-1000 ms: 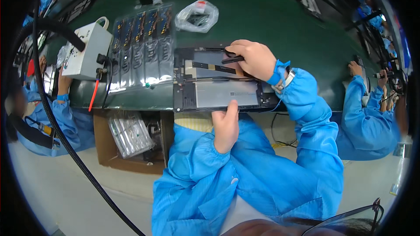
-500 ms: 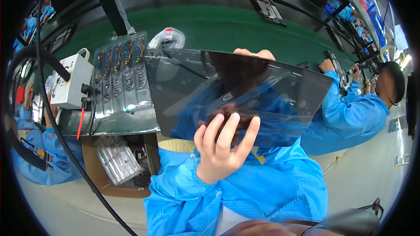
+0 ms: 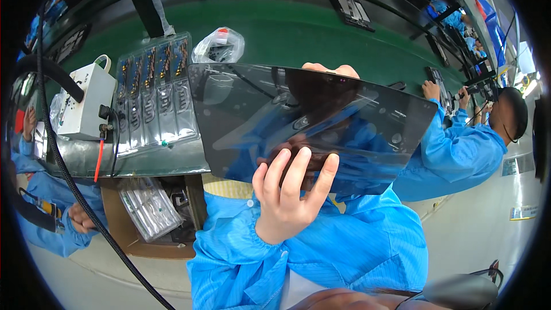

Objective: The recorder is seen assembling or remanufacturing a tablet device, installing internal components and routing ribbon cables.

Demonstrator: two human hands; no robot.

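A large glossy black screen panel (image 3: pixel 367 132) is tilted up in front of my body, its face mirroring blue clothing. My left hand (image 3: pixel 293 198) grips it at the near edge, with spread fingers lying over the glossy face; the thumb is hidden. At the far edge, the fingers of my right hand (image 3: pixel 333 70) curl over the rim, while the rest of that hand and its arm are behind the panel. Left of the panel, a clear plastic tray (image 3: pixel 155 95) of small parts lies on the green table (image 3: pixel 275 40).
A white box with cables (image 3: pixel 86 100) stands at the left. Beyond the panel lies a clear plastic bag (image 3: pixel 221 46). An open carton (image 3: pixel 123 235) with clear trays sits below the table's edge. A black hose (image 3: pixel 74 189) crosses the left. A co-worker (image 3: pixel 465 143) sits at the right.
The panel and both my hands keep the same hold. The view has shifted slightly. At the far left, another person's hand now shows lower down, near the carton.
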